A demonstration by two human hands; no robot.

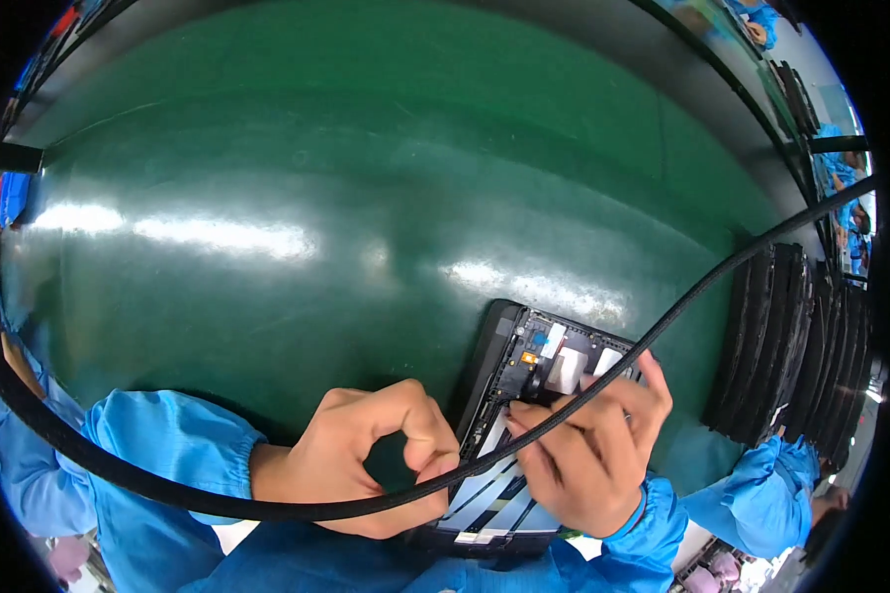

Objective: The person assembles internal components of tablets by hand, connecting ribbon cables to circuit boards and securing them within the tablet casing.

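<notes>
An opened tablet (504,366) lies in a black tray (477,358) near the front edge of the green table, its inner boards and pale battery area exposed. My left hand (366,460) is at the tray's left side, thumb and forefinger curled together in a ring; what they hold, if anything, cannot be made out. Over the tablet's middle and right side rests my right hand (593,455). Its thumb and forefinger come together by the inner parts near the left edge, and anything between them is hidden. A silver patch (567,371) shows inside the tablet above the right fingers.
A thick black cable (732,262) arcs across the view, in front of both hands. Stacks of black trays (766,341) stand at the right. The green table (366,178) stretches away with bright reflections. Blue-sleeved people (761,494) sit at both sides.
</notes>
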